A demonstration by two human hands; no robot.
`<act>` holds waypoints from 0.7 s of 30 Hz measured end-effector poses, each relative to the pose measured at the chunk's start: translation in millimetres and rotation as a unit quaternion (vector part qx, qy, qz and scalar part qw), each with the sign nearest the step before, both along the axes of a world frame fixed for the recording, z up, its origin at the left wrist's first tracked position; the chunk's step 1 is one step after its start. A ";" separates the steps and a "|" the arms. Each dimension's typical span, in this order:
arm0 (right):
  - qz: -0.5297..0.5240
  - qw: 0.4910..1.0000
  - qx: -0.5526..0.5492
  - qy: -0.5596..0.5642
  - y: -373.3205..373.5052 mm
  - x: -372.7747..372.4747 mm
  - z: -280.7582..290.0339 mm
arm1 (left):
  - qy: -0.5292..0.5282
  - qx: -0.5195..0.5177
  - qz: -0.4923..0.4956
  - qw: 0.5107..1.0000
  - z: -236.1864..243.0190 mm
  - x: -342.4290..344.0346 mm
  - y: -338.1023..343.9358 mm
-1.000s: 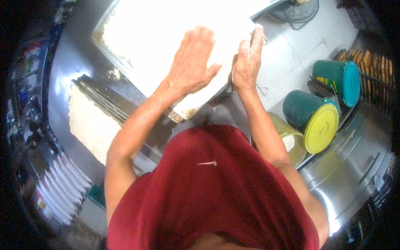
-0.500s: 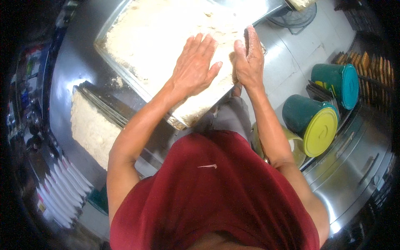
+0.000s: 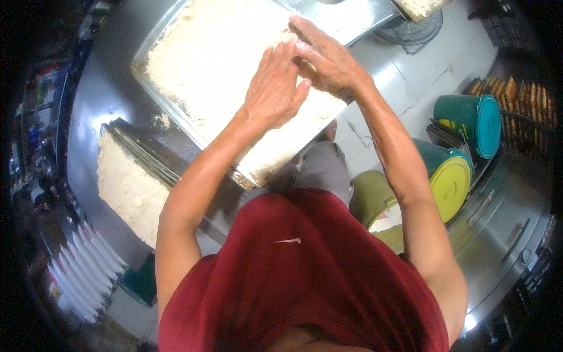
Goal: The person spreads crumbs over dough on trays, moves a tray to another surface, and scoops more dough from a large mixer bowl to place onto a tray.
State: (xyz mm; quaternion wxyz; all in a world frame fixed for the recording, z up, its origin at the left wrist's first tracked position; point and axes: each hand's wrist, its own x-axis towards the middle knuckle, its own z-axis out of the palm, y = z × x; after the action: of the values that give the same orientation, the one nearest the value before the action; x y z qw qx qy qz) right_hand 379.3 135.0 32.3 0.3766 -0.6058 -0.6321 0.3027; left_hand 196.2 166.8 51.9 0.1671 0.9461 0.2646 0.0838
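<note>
A large metal tray (image 3: pixel 206 143) holds a broad sheet of pale dough (image 3: pixel 205 70), bright under the light. My left hand (image 3: pixel 272 88) rests palm down on the dough, its fingers stretched out. Just right of it, my right hand (image 3: pixel 328 61) lies on the dough near the tray's right side, fingers extended toward my left fingertips; whether the two hands touch, I cannot tell. At the left, another slab of dough (image 3: pixel 129 193) lies on a stack of dark metal sheets (image 3: pixel 143 149) on the steel worktop (image 3: pixel 88 164).
Right, on the floor (image 3: pixel 399 82): lidded teal buckets (image 3: pixel 454 117), one topped yellow (image 3: pixel 448 190), and an olive bucket (image 3: pixel 372 188). Beyond are racked browned pieces (image 3: pixel 519 94) and a steel appliance (image 3: pixel 498 246). White packages (image 3: pixel 82 276) stand lower left; a fan-like round object (image 3: pixel 404 35) sits top right.
My right hand has swung up and leftward from the tray's right edge, closing in on my left fingertips. My left hand has shifted little, still flat on the dough.
</note>
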 end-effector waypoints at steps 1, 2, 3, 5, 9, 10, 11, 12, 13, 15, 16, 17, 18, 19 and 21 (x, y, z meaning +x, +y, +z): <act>0.019 1.000 -0.001 0.011 1.1 1.6 -1.7 | -0.030 0.027 -0.006 0.999 -1.7 -1.7 0.6; 0.025 0.999 -0.003 0.040 2.3 2.6 -5.0 | -0.011 -0.004 0.002 1.000 -2.0 -3.6 0.8; 0.030 0.997 -0.006 0.068 3.5 3.8 -9.0 | 0.009 -0.036 0.008 0.999 1.6 -3.2 0.4; 0.013 0.995 -0.012 0.093 4.3 9.1 -13.5 | -0.014 -0.053 0.017 0.998 5.3 -0.8 4.8; -0.111 0.988 -0.040 0.097 10.3 28.9 11.4 | -0.104 0.016 0.049 0.993 10.6 1.0 18.9; -0.156 0.981 -0.051 0.099 8.5 39.9 14.8 | -0.110 0.033 0.055 0.992 10.6 2.4 24.2; -0.170 0.984 -0.006 -0.050 16.4 59.2 -3.3 | -0.080 0.045 0.052 0.994 8.6 5.8 28.9; -0.141 0.978 0.047 -0.147 20.6 80.8 -22.2 | -0.054 0.059 0.044 0.996 6.7 14.9 34.7; -0.108 0.960 0.099 -0.241 21.3 93.4 -37.0 | -0.026 0.072 0.039 0.996 5.5 21.1 38.1; -0.037 0.956 0.058 -0.285 13.8 91.0 -43.4 | 0.015 0.063 0.031 0.997 -0.4 25.3 35.5; -0.001 0.951 0.038 -0.307 11.3 88.6 -43.1 | 0.036 0.059 0.028 0.997 -1.4 24.4 35.0; -0.007 0.957 0.041 -0.288 9.9 86.6 -42.2 | 0.045 0.054 0.036 0.997 -0.8 20.5 35.8; -0.016 0.962 0.043 -0.269 8.0 85.3 -38.8 | 0.053 0.049 0.041 0.997 1.4 18.5 36.6; -0.024 0.967 0.045 -0.251 8.6 85.4 -37.0 | 0.061 0.043 0.047 0.996 3.6 16.6 38.2; -0.046 0.971 0.019 -0.233 16.8 89.3 -37.1 | 0.083 0.044 0.082 0.992 10.6 12.7 44.4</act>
State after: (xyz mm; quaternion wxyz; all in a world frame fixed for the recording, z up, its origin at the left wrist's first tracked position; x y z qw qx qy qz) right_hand 468.6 151.8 -4.8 0.2435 -0.6812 -0.6793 0.1235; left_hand 208.9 211.2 62.6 0.0956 0.9313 0.3503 0.0297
